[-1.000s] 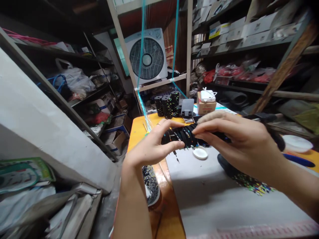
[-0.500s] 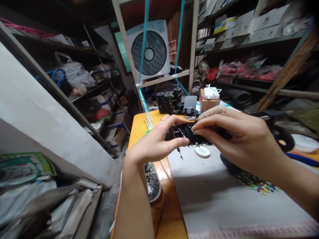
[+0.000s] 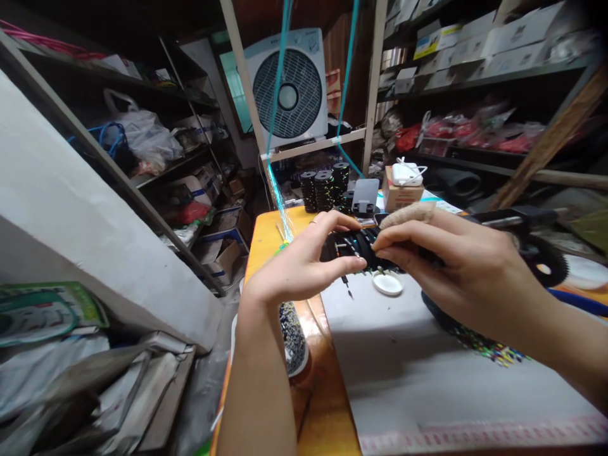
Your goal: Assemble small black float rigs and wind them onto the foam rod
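Observation:
My left hand (image 3: 304,266) and my right hand (image 3: 456,266) meet over the table, both pinching a row of black discs (image 3: 354,246) strung side by side, with small coloured pieces hanging from them. The left thumb and forefinger close on the row's left end. My right fingertips grip it from the right, and the index finger wears a beige wrap (image 3: 403,215). A small white lid (image 3: 387,284) lies on the grey mat (image 3: 427,373) just below the discs.
Stacks of black discs (image 3: 325,187) and a phone stand (image 3: 365,196) sit at the orange table's (image 3: 266,231) far end. A bowl of beads (image 3: 292,339) is under my left wrist; coloured beads (image 3: 494,351) lie at right. Teal strings (image 3: 280,114) hang before a fan (image 3: 287,95). Shelves flank both sides.
The view has tilted slightly, so the scene sits higher and more to the right. My hands stay on the disc row, fingers shifting a little closer together.

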Demonstrator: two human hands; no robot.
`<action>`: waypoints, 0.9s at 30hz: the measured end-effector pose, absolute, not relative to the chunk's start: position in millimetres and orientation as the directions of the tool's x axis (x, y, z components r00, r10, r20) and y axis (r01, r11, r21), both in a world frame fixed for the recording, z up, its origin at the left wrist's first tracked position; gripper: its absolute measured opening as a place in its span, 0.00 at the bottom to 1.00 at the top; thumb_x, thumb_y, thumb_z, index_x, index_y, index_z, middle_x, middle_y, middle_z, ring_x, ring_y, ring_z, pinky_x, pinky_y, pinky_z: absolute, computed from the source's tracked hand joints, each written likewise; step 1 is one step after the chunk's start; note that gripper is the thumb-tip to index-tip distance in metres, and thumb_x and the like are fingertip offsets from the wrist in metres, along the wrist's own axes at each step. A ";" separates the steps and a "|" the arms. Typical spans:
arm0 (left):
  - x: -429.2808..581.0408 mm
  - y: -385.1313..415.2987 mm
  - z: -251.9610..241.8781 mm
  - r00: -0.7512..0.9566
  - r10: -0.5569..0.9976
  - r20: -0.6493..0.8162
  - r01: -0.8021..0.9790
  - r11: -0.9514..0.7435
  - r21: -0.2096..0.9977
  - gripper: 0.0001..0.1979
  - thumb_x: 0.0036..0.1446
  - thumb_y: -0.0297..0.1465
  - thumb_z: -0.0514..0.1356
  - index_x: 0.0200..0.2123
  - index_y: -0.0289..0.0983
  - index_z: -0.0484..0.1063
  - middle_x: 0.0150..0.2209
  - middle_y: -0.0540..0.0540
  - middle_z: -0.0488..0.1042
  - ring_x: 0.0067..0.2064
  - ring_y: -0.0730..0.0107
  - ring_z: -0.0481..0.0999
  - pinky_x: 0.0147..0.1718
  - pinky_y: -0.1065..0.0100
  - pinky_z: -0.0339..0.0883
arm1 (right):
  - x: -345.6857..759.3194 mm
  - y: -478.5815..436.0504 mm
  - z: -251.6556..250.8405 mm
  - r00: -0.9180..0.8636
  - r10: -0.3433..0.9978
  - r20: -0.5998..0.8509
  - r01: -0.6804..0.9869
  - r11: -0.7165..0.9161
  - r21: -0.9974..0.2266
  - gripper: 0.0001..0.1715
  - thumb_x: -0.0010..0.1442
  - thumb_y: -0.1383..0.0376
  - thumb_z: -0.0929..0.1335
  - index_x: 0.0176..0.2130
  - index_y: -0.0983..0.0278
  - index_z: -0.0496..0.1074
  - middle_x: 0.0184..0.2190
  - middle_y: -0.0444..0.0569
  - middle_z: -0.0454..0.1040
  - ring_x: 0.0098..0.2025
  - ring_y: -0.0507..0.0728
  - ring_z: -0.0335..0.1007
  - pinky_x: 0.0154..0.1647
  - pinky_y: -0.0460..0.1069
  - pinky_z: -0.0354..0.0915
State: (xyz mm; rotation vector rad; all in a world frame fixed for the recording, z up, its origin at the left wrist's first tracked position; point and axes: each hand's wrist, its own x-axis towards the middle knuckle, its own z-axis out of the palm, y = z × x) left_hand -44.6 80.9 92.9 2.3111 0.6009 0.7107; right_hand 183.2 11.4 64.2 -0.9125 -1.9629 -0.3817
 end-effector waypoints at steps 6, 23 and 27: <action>-46.9 80.9 93.3 0.748 0.576 0.330 0.246 -0.702 0.668 0.17 0.67 0.39 0.67 0.54 0.40 0.70 0.60 0.41 0.76 0.62 0.55 0.74 0.67 0.57 0.65 | 181.9 10.6 57.3 -0.346 0.388 0.854 0.756 0.654 0.010 0.10 0.75 0.70 0.68 0.46 0.56 0.77 0.42 0.47 0.81 0.44 0.57 0.82 0.45 0.50 0.77; -46.4 81.8 90.9 0.752 0.567 0.337 0.220 -0.697 0.683 0.15 0.67 0.38 0.67 0.52 0.42 0.69 0.58 0.41 0.75 0.62 0.53 0.73 0.67 0.56 0.65 | 191.1 13.5 39.2 -0.516 0.194 0.835 0.683 0.681 0.264 0.24 0.64 0.84 0.71 0.54 0.65 0.77 0.48 0.55 0.81 0.49 0.62 0.79 0.54 0.57 0.77; -45.8 83.5 90.5 0.753 0.551 0.360 0.210 -0.719 0.662 0.15 0.67 0.38 0.67 0.52 0.41 0.70 0.57 0.41 0.75 0.61 0.54 0.73 0.67 0.57 0.65 | 199.2 10.5 40.8 -0.605 0.177 0.776 0.647 0.677 0.350 0.22 0.66 0.82 0.72 0.57 0.70 0.77 0.51 0.59 0.81 0.53 0.65 0.79 0.55 0.59 0.79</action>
